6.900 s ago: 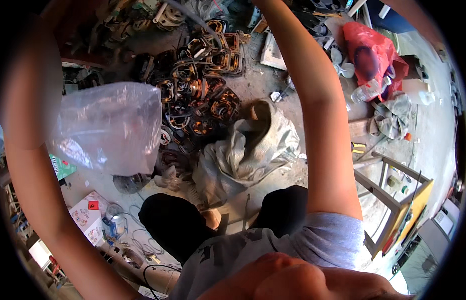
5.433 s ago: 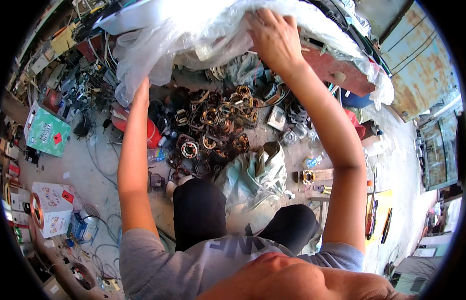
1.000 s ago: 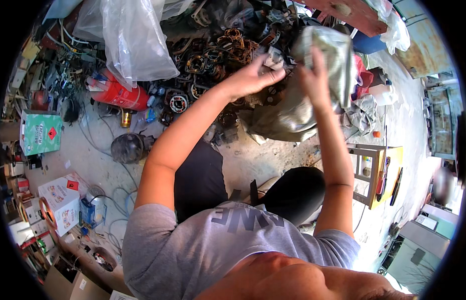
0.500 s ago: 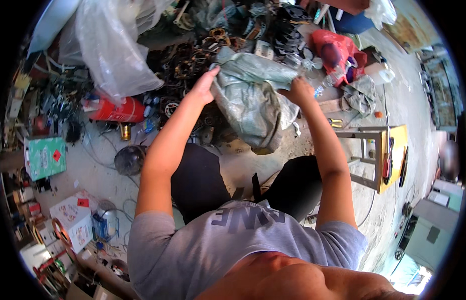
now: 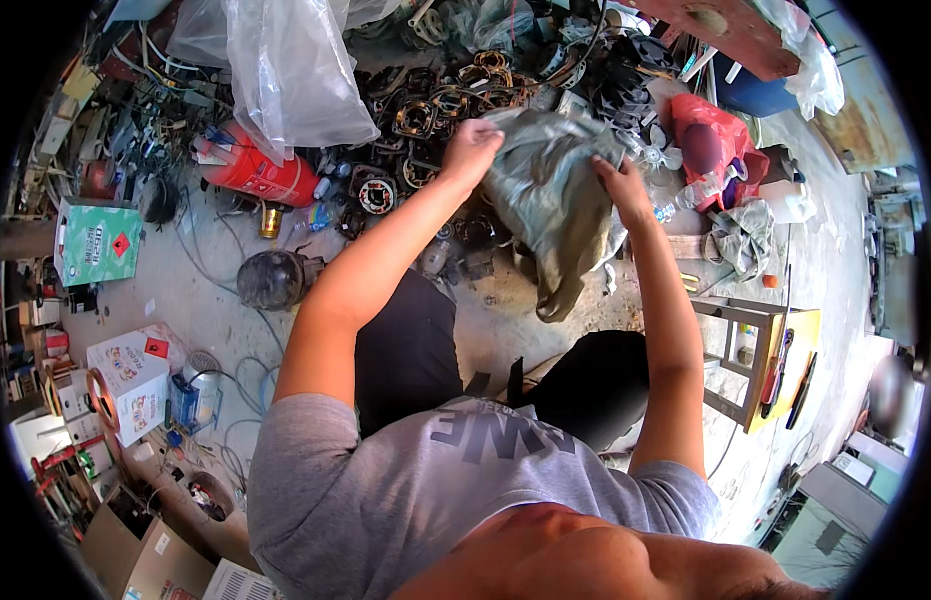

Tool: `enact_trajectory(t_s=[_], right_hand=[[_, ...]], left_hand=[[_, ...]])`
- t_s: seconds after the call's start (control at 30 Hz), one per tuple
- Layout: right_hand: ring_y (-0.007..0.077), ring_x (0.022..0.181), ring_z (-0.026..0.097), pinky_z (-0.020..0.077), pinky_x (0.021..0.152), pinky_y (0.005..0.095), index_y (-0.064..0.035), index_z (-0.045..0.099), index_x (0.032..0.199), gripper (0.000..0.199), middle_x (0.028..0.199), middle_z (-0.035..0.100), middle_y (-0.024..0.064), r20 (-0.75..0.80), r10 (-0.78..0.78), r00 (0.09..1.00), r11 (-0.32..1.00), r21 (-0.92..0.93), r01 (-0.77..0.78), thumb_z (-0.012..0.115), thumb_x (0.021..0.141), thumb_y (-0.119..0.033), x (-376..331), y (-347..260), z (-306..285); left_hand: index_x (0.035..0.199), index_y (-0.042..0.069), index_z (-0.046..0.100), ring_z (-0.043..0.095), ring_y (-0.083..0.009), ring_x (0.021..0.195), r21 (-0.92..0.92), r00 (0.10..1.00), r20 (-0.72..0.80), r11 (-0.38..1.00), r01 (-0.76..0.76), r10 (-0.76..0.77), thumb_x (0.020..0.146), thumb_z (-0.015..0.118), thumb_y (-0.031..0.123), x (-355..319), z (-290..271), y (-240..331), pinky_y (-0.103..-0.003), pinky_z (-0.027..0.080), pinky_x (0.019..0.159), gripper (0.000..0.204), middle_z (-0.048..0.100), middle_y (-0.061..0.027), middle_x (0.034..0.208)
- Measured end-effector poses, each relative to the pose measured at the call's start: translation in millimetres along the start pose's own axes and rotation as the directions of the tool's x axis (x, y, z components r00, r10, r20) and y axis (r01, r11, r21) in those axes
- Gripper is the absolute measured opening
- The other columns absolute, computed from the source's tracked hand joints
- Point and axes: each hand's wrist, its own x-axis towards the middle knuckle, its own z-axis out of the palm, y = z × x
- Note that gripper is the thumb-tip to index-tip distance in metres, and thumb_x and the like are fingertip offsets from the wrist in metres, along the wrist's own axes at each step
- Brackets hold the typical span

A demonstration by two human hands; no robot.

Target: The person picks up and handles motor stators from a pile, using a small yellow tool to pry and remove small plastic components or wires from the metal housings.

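Observation:
Between my hands hangs a grey-green woven sack (image 5: 550,190), crumpled, its lower end dangling above the floor in front of my knees. My left hand (image 5: 473,152) pinches the sack's upper left edge. On the right side, my right hand (image 5: 622,190) grips the opposite edge, thumb and fingers closed on the fabric. Behind and left of the sack lies a heap of dark metal motor parts (image 5: 415,118), some with copper-coloured windings. Whether anything is inside the sack cannot be seen.
A red cylinder (image 5: 265,175) lies at left under clear plastic sheeting (image 5: 295,80). Nearer me is a black rounded motor or compressor (image 5: 270,280). To the right stand a small wooden stool (image 5: 785,365) with tools on it, a red plastic bag (image 5: 720,150) and a white jug (image 5: 785,200).
The sack has gone from spread wide to narrower and more bunched, its lower end hanging longer. My hands have come closer together; the whole view has shifted somewhat.

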Motion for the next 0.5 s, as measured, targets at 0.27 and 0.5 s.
enact_trajectory(t_s=[0.27,0.5], right_hand=[[0.0386,0.102,0.058,0.0470,0.085,0.0393,-0.0072,0.038,0.136,0.059,0.112,0.058,0.0267,0.503,-0.089,0.860,0.565,-0.685,0.459,0.060,0.084,-0.023,-72,-58,54],[0.0274,0.096,0.062,0.0468,0.086,0.0370,-0.0057,0.053,0.125,0.052,0.110,0.063,0.0164,0.806,0.171,0.567,0.657,-0.522,0.544,0.061,0.085,-0.039,-59,-13,60]], left_hand=[[0.139,0.009,0.026,0.038,-0.0271,0.127,-0.013,0.969,0.220,0.993,0.121,-0.115,0.076,0.070,0.052,-32,12,66,-0.047,0.036,0.099,0.088,0.039,-0.0163,0.137],[0.121,0.005,0.054,0.059,-0.0192,0.104,-0.363,0.881,0.283,0.807,0.465,-0.380,0.095,0.051,0.028,-9,-11,35,-0.035,0.047,0.092,0.034,0.061,-0.0085,0.115]])
